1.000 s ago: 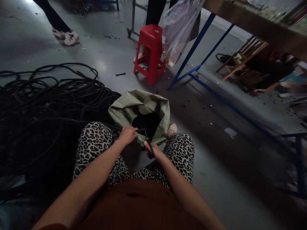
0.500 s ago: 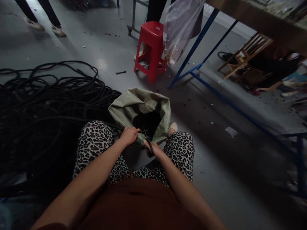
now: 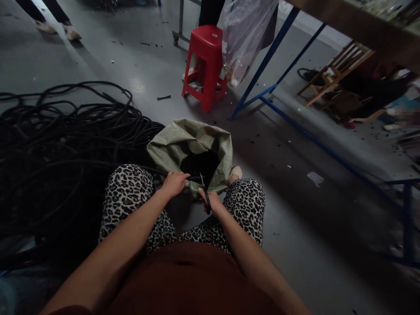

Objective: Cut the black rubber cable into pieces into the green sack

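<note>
I sit with a green woven sack (image 3: 170, 146) open between my knees, dark cut pieces inside it. My left hand (image 3: 173, 183) grips a thin black cable (image 3: 195, 177) whose end reaches over the sack's mouth. My right hand (image 3: 211, 201) holds black scissors (image 3: 206, 194), blades pointing up at the cable end just right of my left hand. The cable runs left from my left hand into a big tangled heap of black cable (image 3: 65, 144) on the floor.
A red plastic stool (image 3: 205, 65) stands beyond the sack, a clear plastic bag (image 3: 244, 37) hanging next to it. A blue-framed table (image 3: 278, 81) runs along the right. Another person's feet (image 3: 55, 28) are at the top left. Wooden frames (image 3: 331, 76) lie under the table.
The scissors have tipped more upright against the cable end. My hands stay over the sack. The other person's feet have moved left and farther away.
</note>
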Tool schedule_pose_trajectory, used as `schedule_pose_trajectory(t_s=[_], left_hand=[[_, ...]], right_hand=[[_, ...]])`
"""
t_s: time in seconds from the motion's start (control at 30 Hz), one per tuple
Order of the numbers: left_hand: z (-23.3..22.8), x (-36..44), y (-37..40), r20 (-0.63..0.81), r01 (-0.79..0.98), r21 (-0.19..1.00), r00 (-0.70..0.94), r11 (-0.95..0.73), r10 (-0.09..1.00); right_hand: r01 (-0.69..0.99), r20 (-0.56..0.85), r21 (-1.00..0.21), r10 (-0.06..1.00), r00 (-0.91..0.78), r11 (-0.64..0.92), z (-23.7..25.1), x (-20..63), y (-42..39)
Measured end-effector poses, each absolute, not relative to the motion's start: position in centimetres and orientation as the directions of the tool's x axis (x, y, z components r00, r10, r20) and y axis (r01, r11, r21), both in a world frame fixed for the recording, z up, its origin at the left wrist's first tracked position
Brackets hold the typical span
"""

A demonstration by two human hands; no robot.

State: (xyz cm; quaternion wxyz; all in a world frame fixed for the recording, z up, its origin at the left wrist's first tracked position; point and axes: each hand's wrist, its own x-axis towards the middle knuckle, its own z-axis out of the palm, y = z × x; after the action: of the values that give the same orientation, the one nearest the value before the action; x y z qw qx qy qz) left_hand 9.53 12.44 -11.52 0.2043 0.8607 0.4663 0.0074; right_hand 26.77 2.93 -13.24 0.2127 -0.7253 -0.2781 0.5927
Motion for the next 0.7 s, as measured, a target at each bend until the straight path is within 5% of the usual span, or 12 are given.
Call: schedule_pose_trajectory(t_s=[0.7], left_hand=[[-12.6,9.6,12.6,-0.260,0.824,0.247,0.564,-0.511,0.784]], right_hand=[[0.363,-0.766,-0.530,0.616,0.183,-0.766,-15.9,27.0,2.7]])
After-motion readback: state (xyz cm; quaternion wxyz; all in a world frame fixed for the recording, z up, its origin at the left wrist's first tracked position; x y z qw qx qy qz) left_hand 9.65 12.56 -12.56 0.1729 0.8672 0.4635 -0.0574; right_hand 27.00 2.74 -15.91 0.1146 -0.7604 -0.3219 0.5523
